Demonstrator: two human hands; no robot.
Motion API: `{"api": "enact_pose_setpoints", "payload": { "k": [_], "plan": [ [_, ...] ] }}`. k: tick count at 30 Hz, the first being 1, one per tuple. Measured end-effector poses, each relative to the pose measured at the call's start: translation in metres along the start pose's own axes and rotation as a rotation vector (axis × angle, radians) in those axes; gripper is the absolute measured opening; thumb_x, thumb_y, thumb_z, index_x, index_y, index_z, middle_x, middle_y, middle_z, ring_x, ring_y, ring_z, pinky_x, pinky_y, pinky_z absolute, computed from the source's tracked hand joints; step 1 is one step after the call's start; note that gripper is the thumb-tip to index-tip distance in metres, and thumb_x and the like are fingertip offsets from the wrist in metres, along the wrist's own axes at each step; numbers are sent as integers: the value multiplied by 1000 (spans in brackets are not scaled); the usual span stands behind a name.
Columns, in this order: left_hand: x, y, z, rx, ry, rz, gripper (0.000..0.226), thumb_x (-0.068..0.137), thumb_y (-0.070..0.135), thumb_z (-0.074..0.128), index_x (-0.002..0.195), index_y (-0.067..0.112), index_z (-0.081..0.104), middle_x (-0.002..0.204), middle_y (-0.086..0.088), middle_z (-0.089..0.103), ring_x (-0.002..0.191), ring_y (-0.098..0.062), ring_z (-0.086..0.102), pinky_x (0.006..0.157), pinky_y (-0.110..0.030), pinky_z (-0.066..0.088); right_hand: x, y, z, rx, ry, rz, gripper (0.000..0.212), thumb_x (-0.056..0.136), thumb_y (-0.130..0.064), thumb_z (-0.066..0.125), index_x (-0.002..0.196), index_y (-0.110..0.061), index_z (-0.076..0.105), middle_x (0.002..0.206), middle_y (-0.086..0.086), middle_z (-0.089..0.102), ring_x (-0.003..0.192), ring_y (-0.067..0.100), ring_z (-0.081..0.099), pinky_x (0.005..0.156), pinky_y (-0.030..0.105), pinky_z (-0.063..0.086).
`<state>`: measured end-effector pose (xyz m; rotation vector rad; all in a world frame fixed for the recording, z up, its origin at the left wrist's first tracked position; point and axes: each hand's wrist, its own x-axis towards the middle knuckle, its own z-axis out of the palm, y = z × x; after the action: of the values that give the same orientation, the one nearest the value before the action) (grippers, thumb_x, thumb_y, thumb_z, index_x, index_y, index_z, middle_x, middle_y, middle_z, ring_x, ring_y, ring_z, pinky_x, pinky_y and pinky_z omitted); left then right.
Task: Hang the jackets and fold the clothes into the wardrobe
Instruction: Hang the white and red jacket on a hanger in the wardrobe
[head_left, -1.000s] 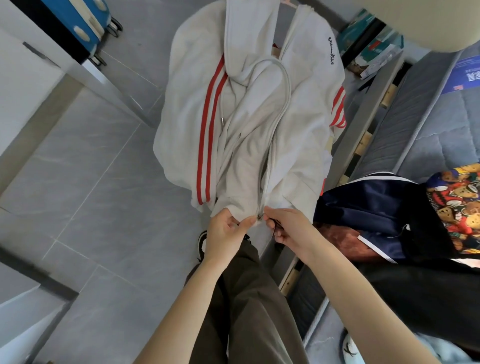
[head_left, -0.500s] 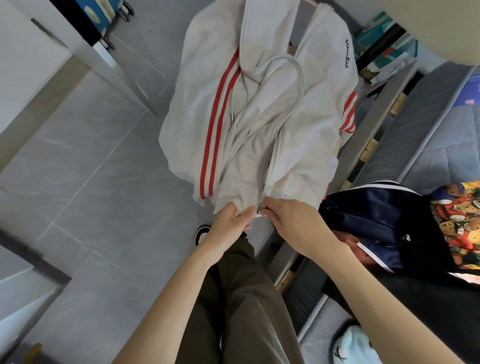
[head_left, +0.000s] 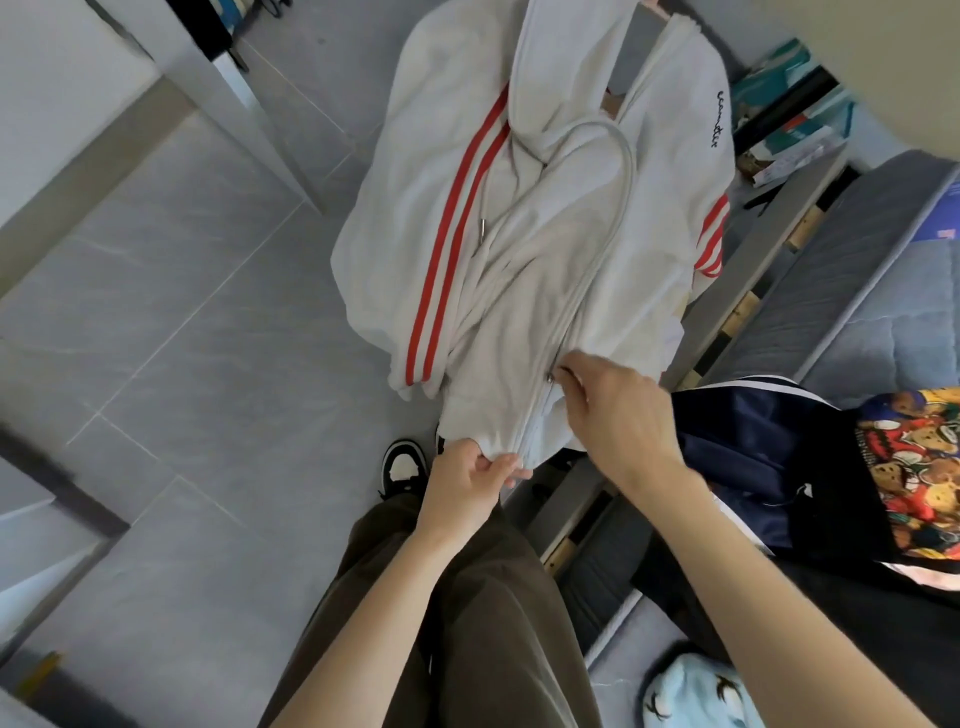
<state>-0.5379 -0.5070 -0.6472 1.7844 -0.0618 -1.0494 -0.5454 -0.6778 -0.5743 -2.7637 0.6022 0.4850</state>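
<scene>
A white hooded jacket (head_left: 524, 249) with red sleeve stripes hangs in front of me, its top out of view. My left hand (head_left: 467, 488) pinches the bottom hem beside the zipper. My right hand (head_left: 613, 410) pinches the zipper pull a little above the hem; the zip is closed below it. A navy jacket with white trim (head_left: 753, 436) and a dark garment with a colourful bear print (head_left: 914, 478) lie on the bed at the right.
A grey bed frame and mattress (head_left: 831, 291) run along the right. Books (head_left: 795, 119) sit on a shelf behind the jacket. A white cabinet edge (head_left: 208, 104) stands at the upper left above the grey tiled floor. A light blue cloth (head_left: 696, 696) lies at the bottom right.
My right hand has moved up from the hem along the zipper, closing its lower part. My left hand stays holding the hem. The camera view shifted closer and to the right.
</scene>
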Motion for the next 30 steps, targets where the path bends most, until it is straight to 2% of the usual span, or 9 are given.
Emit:
{"api": "enact_pose_setpoints", "payload": {
  "k": [6, 9, 11, 14, 16, 20, 23, 25, 30],
  "plan": [
    [1, -1, -11, 167, -39, -177, 29, 94, 36, 57, 91, 8, 68, 81, 8, 73, 77, -6, 67, 84, -32, 56, 26, -1, -18, 39, -26, 0, 26, 102, -33, 40, 106, -20, 63, 95, -3, 65, 81, 27, 59, 60, 31, 35],
    [12, 22, -26, 900, -39, -88, 53, 87, 69, 42, 82, 19, 60, 70, 9, 63, 64, -7, 59, 69, -23, 50, 23, 1, -28, 163, -84, 39, 24, 101, -33, 42, 105, -22, 63, 86, 0, 66, 77, 27, 59, 64, 34, 45],
    [21, 50, -30, 1079, 139, 156, 62, 79, 80, 34, 67, 20, 48, 55, 8, 43, 48, -4, 41, 50, -18, 29, 26, 5, -34, 232, -153, 39, 21, 101, -29, 43, 103, -21, 63, 87, 2, 67, 75, 25, 58, 65, 34, 46],
    [45, 84, -16, 1041, 92, 357, 60, 79, 80, 34, 68, 21, 40, 53, 8, 41, 49, -8, 46, 44, -21, 19, 31, 5, -42, 269, -224, 13, 19, 100, -25, 44, 101, -21, 63, 92, 0, 68, 77, 22, 57, 68, 35, 47],
    [59, 87, -4, 1014, -2, 339, 46, 95, 59, 39, 69, 21, 37, 55, 9, 37, 59, -14, 55, 46, -23, 21, 33, 3, -42, 187, -196, -7, 21, 100, -27, 43, 102, -22, 63, 96, -3, 68, 84, 22, 59, 68, 35, 45],
    [54, 63, 7, 963, -75, 260, 45, 102, 41, 36, 61, 21, 33, 56, 8, 37, 52, -12, 45, 46, -23, 26, 52, 16, -58, 12, 71, 1, 23, 102, -29, 41, 105, -18, 61, 100, 2, 68, 87, 30, 61, 67, 35, 41],
    [37, 40, 1, 1023, -238, 119, 39, 101, 45, 36, 83, 15, 54, 76, 0, 58, 76, -20, 63, 65, -28, 48, 90, 30, -92, 137, 291, 122, 23, 102, -29, 44, 105, -13, 61, 91, 11, 67, 79, 36, 59, 61, 36, 39],
    [35, 37, -11, 1079, -302, 66, 40, 98, 49, 42, 95, 12, 58, 90, -3, 65, 84, -21, 64, 77, -31, 52, 109, 28, -107, 133, 249, 103, 22, 102, -30, 43, 105, -17, 60, 88, 10, 65, 76, 33, 56, 61, 34, 37],
    [62, 95, -23, 920, 21, 238, 51, 89, 68, 38, 85, 18, 48, 66, 6, 52, 58, -11, 54, 53, -30, 46, 112, 5, -118, 180, 156, -9, 21, 102, -31, 42, 103, -20, 60, 76, 0, 57, 71, 27, 53, 56, 31, 33]
  ]
}}
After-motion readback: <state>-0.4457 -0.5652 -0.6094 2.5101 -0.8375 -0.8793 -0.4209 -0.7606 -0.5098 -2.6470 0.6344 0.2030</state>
